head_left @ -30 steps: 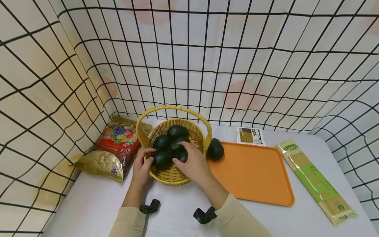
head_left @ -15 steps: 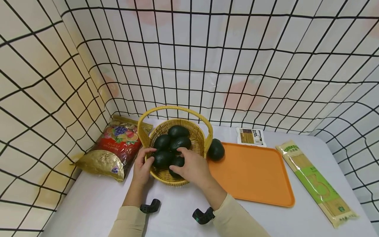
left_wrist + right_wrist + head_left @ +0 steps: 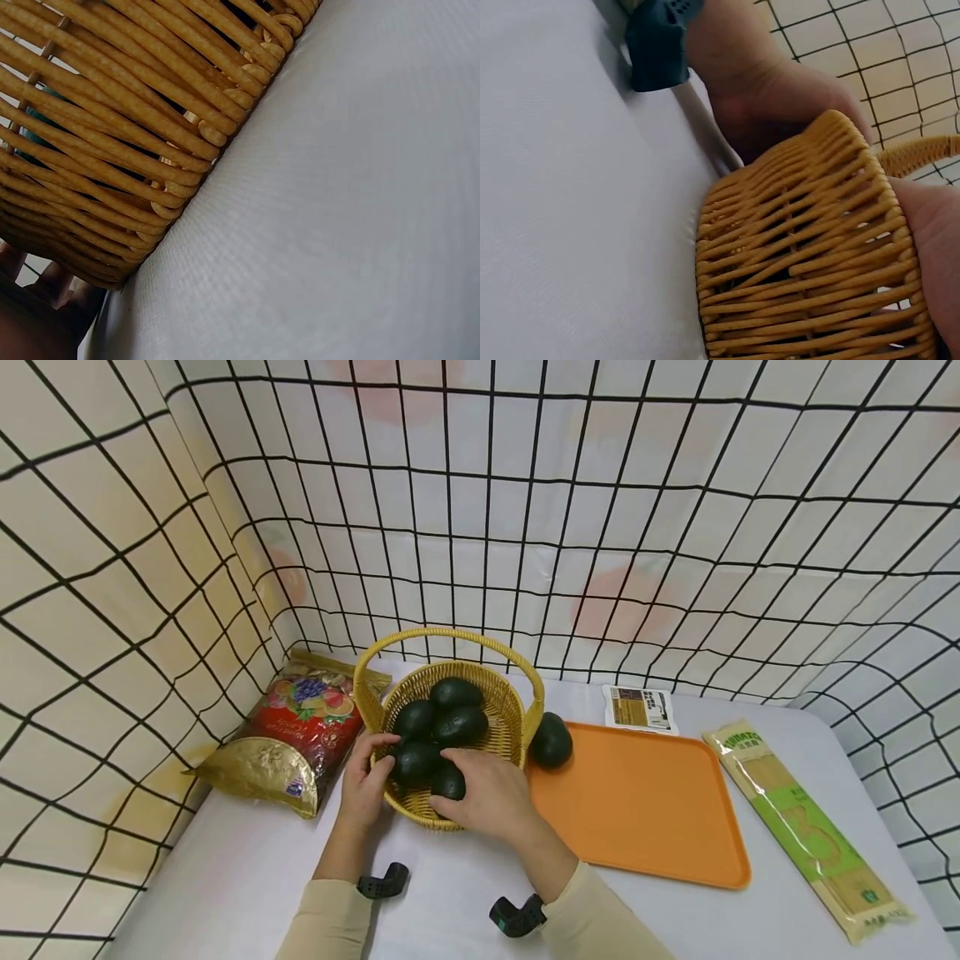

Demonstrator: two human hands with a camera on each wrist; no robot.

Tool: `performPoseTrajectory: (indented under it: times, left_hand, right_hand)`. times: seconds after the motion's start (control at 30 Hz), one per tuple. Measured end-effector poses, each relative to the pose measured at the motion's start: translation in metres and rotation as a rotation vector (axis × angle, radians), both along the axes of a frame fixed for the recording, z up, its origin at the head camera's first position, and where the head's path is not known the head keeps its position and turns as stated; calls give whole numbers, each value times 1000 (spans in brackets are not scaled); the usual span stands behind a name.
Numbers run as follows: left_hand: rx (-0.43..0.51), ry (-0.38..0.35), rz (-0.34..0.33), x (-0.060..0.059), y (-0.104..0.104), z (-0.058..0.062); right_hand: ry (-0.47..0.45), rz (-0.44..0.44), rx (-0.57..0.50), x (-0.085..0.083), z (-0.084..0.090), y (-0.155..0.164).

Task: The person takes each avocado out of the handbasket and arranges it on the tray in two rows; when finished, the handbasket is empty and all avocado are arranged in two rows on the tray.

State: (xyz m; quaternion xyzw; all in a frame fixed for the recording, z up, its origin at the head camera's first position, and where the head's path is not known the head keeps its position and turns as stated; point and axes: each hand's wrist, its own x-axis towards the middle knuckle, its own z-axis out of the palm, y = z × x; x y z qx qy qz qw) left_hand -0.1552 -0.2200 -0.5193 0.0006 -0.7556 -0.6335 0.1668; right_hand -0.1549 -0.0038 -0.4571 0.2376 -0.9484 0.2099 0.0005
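Observation:
A woven yellow basket (image 3: 504, 714) with a hoop handle holds several dark green avocados (image 3: 459, 725). My left hand (image 3: 369, 775) grips the basket's left rim, thumb over the edge. My right hand (image 3: 467, 787) curls round one avocado (image 3: 448, 782) at the basket's near rim. Another avocado (image 3: 551, 740) lies outside the basket, at the far left corner of the orange tray (image 3: 645, 802). The left wrist view shows only the basket wall (image 3: 112, 150) on the white table (image 3: 337, 225). In the right wrist view the basket (image 3: 810, 277) stands between both hands.
A red and gold candy bag (image 3: 288, 733) lies left of the basket. Behind the tray is a small flat packet (image 3: 639, 707), and a long noodle pack (image 3: 806, 827) lies at the right. Black wire grid walls enclose the back and sides.
My right hand has drawn back from the middle of the basket to its near rim with an avocado in its fingers. The left hand stays on the rim.

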Motion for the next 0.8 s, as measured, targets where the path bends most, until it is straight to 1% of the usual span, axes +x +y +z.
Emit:
performPoseTrajectory:
  times: [0.13,0.27,0.4,0.5,0.63,0.8]
  left_hand:
    - [7,5,-2,-1,1,-1]
    - [16,14,-6,-2,2,-1]
    - [15,12,-15,-3,3,-1]
    - [13,1,-15,-2,3,-1]
    - [11,-7,-10,-2,3,-1]
    - [20,-10,-11,-1,1,0]
  right_hand:
    - [12,-50,36,2,-1,-3]
    - [-8,-98,99,3,1,-6]
    - [-39,-125,145,3,2,-9]
    - [-60,-124,146,3,3,-9]
    - [-73,-113,113,2,3,-8]
    - [-23,-100,64,3,1,-7]
